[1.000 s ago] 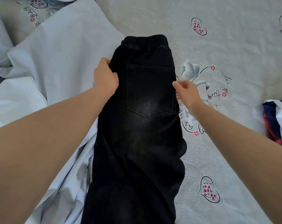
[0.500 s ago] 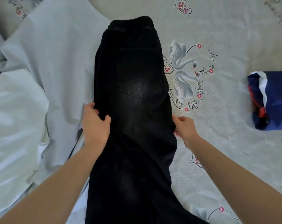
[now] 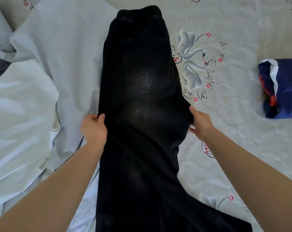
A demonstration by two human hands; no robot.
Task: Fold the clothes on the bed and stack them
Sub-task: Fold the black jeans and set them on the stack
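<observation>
Left hand (image 3: 93, 128) and right hand (image 3: 200, 123), having slid down from the waistband, now pinch opposite edges of the black faded denim trousers (image 3: 141, 114) lying lengthwise on the swan-printed bedsheet (image 3: 225, 114); smoothing done, lengthwise fold likely next

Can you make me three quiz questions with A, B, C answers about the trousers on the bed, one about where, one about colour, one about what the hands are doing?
1. Where does the folded navy garment lie?
A. right of the trousers
B. on top of the trousers
C. under the white clothes

2. What colour are the trousers?
A. red
B. black
C. yellow

3. What are the hands doing?
A. resting flat on the bedsheet
B. holding the navy garment
C. gripping the trousers' two side edges

Answers: A, it sits alone at the right edge; B, the denim is black; C, the left hand and right hand each hold one edge.
</observation>
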